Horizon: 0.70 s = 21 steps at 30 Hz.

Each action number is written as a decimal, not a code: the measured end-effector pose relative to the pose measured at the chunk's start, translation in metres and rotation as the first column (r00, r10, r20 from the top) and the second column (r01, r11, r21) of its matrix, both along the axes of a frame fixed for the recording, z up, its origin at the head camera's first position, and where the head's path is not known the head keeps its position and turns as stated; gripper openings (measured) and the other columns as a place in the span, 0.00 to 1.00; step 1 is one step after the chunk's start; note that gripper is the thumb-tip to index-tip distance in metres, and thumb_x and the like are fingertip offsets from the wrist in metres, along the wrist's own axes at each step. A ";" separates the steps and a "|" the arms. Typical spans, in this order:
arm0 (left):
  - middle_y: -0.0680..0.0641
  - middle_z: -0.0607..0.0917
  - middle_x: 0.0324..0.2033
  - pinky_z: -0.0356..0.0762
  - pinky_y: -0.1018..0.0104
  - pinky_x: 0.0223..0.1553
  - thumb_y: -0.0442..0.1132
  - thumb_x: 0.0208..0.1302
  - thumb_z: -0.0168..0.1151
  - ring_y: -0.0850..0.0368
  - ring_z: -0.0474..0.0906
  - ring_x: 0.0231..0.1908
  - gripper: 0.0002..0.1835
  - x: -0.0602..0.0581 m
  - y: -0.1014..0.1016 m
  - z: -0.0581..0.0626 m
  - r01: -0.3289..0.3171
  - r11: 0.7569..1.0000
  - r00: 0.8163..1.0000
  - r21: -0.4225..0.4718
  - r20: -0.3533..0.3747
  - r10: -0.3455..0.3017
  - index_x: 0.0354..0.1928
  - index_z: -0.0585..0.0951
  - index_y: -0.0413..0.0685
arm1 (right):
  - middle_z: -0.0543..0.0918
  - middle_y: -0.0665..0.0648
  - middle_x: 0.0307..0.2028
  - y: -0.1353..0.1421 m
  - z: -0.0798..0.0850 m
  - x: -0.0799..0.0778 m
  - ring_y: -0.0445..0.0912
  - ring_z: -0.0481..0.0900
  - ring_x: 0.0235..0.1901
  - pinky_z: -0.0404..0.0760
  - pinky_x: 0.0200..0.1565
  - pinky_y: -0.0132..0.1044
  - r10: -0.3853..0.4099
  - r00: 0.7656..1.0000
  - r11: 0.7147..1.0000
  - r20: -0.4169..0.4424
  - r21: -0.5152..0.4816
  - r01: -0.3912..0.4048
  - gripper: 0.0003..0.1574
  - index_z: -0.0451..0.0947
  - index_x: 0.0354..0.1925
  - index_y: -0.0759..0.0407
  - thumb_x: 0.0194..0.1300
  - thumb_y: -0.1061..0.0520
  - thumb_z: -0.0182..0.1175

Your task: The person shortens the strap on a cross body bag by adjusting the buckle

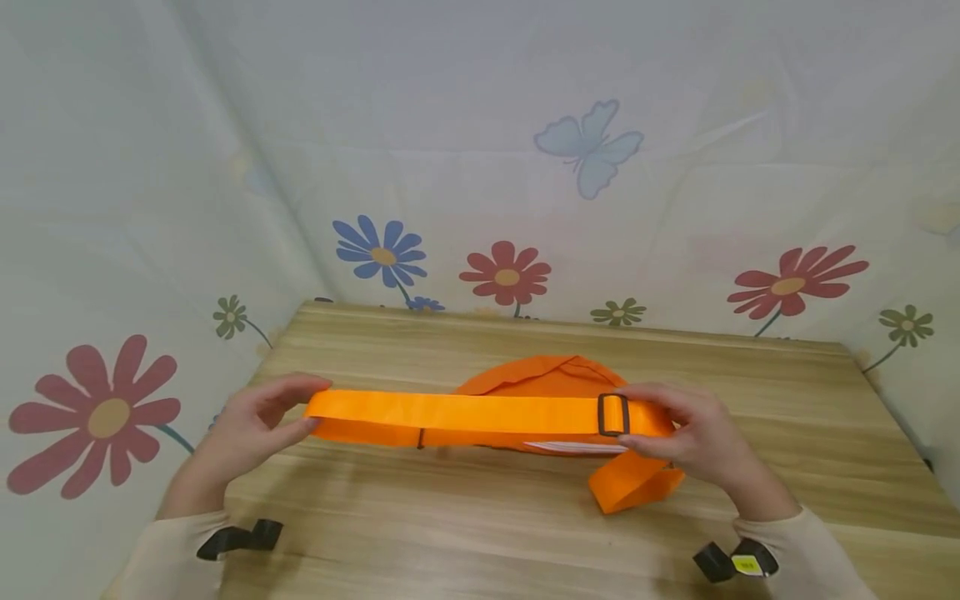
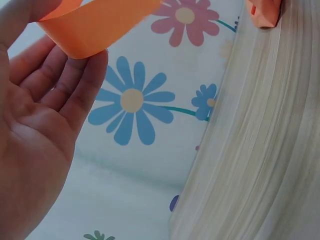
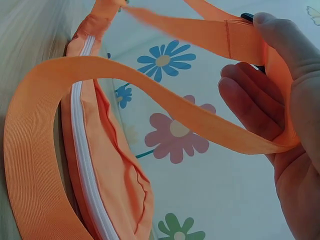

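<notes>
Pouch (image 1: 555, 377): on tabletop (image 1: 420, 533), behind strap (image 1: 480, 413)
Strap: between left grip (image 1: 251, 427) and right grip (image 1: 701, 429)
Buckle (image 1: 602, 415): at right grip

A wood-grained counter (image 1: 420, 542) meets a pale backdrop (image 1: 450, 83) rising behind it and along its sides. Printed there are a blue flower (image 1: 383, 256), a red flower (image 1: 506, 277) to its right, a small green flower (image 1: 618, 312) lower down, and a light-blue butterfly (image 1: 591, 148) above. A larger red bloom (image 1: 108, 418) spreads at the left.

Orange bag (image 1: 555, 377), orange strap (image 1: 480, 412), black buckle (image 1: 602, 415), white zip (image 3: 83, 145), wood-grain tabletop (image 1: 420, 517), pale flower-patterned backdrop (image 1: 450, 83)
</notes>
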<state>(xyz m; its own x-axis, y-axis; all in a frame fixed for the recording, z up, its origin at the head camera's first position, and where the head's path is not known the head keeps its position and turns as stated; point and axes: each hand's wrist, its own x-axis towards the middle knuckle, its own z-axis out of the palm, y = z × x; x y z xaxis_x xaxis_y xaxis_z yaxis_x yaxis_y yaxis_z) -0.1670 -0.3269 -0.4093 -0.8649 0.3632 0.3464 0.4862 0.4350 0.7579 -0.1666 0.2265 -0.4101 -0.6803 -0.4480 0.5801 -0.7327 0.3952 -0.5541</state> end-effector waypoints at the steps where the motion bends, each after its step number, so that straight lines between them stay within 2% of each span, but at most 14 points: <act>1: 0.67 0.86 0.58 0.79 0.82 0.59 0.20 0.66 0.69 0.71 0.82 0.54 0.24 0.000 -0.002 -0.001 0.002 1.000 1.000 0.012 -0.007 -0.001 0.64 0.81 0.34 | 0.92 0.63 0.47 0.001 0.001 0.000 0.36 0.85 0.42 0.85 0.46 0.21 0.004 1.000 1.000 0.005 -0.001 -0.004 0.40 0.87 0.56 0.62 0.41 0.74 0.84; 6: 0.70 0.84 0.59 0.76 0.84 0.62 0.21 0.66 0.70 0.74 0.80 0.57 0.26 -0.002 -0.006 -0.002 -0.018 1.000 1.000 -0.018 -0.019 0.018 0.66 0.81 0.33 | 0.92 0.63 0.48 0.002 0.002 0.000 0.36 0.86 0.42 0.86 0.46 0.21 0.017 1.000 1.000 -0.004 0.007 -0.017 0.39 0.87 0.56 0.62 0.41 0.73 0.84; 12: 0.72 0.83 0.60 0.70 0.88 0.63 0.26 0.68 0.72 0.77 0.78 0.58 0.25 -0.006 -0.009 -0.003 -0.018 0.996 1.000 -0.083 0.014 0.019 0.66 0.82 0.38 | 0.92 0.61 0.48 0.005 0.003 0.001 0.36 0.85 0.42 0.85 0.46 0.21 0.001 1.000 1.000 0.002 0.021 -0.001 0.39 0.88 0.56 0.60 0.42 0.73 0.84; 15: 0.63 0.86 0.59 0.68 0.89 0.64 0.28 0.67 0.74 0.77 0.79 0.57 0.25 -0.010 -0.011 -0.007 -0.014 0.993 1.000 -0.117 0.013 0.016 0.65 0.83 0.41 | 0.92 0.61 0.47 0.006 0.004 0.001 0.36 0.86 0.41 0.85 0.45 0.21 0.001 1.000 1.000 -0.006 0.021 -0.001 0.39 0.88 0.55 0.61 0.41 0.73 0.84; 18: 0.51 0.88 0.60 0.67 0.88 0.64 0.32 0.68 0.75 0.74 0.79 0.57 0.24 -0.013 -0.009 -0.013 -0.034 0.980 0.999 -0.194 -0.003 0.034 0.65 0.84 0.45 | 0.92 0.62 0.47 0.004 0.004 0.000 0.36 0.85 0.40 0.85 0.43 0.21 0.001 1.000 1.000 -0.020 0.015 0.000 0.39 0.88 0.55 0.62 0.41 0.73 0.84; 19: 0.49 0.88 0.60 0.68 0.87 0.64 0.34 0.68 0.75 0.73 0.80 0.57 0.24 -0.014 -0.007 -0.015 -0.045 0.972 0.999 -0.229 -0.002 0.046 0.65 0.84 0.46 | 0.92 0.63 0.47 0.004 0.005 0.000 0.36 0.85 0.39 0.85 0.43 0.21 -0.002 1.000 1.000 -0.028 0.015 0.003 0.39 0.88 0.55 0.62 0.42 0.72 0.84; 21: 0.48 0.88 0.62 0.75 0.77 0.65 0.39 0.68 0.76 0.67 0.81 0.58 0.25 -0.016 -0.004 -0.018 -0.059 0.949 0.998 -0.309 0.007 0.065 0.66 0.84 0.50 | 0.92 0.63 0.46 0.001 0.005 -0.001 0.37 0.86 0.38 0.85 0.42 0.21 -0.004 0.999 1.000 -0.040 0.014 0.005 0.38 0.88 0.55 0.62 0.43 0.71 0.85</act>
